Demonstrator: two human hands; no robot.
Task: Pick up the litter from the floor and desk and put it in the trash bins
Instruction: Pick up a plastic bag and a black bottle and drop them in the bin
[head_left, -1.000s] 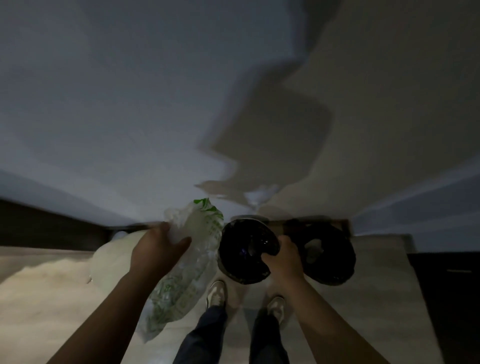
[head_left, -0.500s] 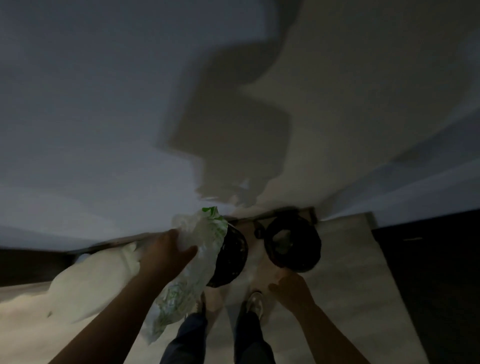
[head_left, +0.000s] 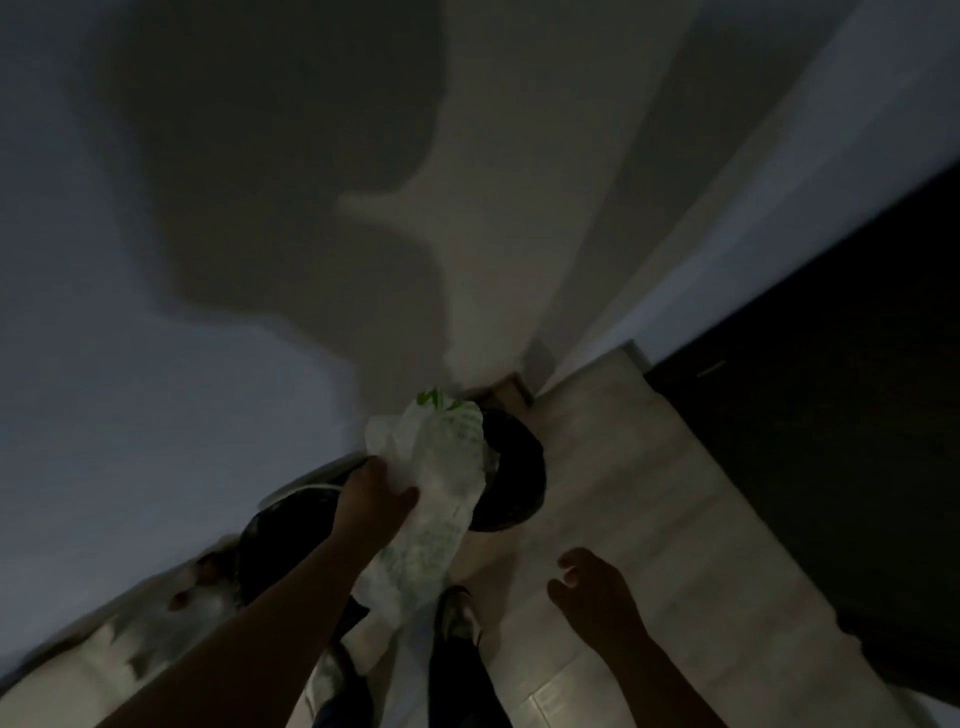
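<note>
From the head camera, looking steeply down in dim light, the person's left hand (head_left: 376, 496) is gripping a crumpled white plastic bag (head_left: 441, 467) with green print, the fingers and thumb curling round its left edge. The bag is hanging in the air in a long, slanted shape. Its upper end is lying across the left part of the mouth of the right-hand bin (head_left: 514, 467), and its lower end is trailing down towards the person's feet. That bin is round, is lined in black and is standing on the floor (head_left: 649, 493) close to the corner of the wall (head_left: 208, 364).

A second round bin with a black liner, the left-hand bin (head_left: 283, 545), is standing just beside the first. The left forearm is crossing over its near side and hiding part of it.

The right hand (head_left: 592, 587) is hovering over the pale floor, well apart from the bag and nearer the camera than the right-hand bin. Its fingers are loosely curled and it is holding nothing.

Between the two arms, dark trouser legs and a light shoe (head_left: 457, 616) are showing below the bag. A pale, blurred white shape (head_left: 130, 649) is lying at the lower left next to the left-hand bin. It may be another bag, though the blur is making that hard to tell. A dark panel (head_left: 831, 415) is running along the right side of the floor, and a broad shadow (head_left: 270, 182) is falling across the wall above the bins.
</note>
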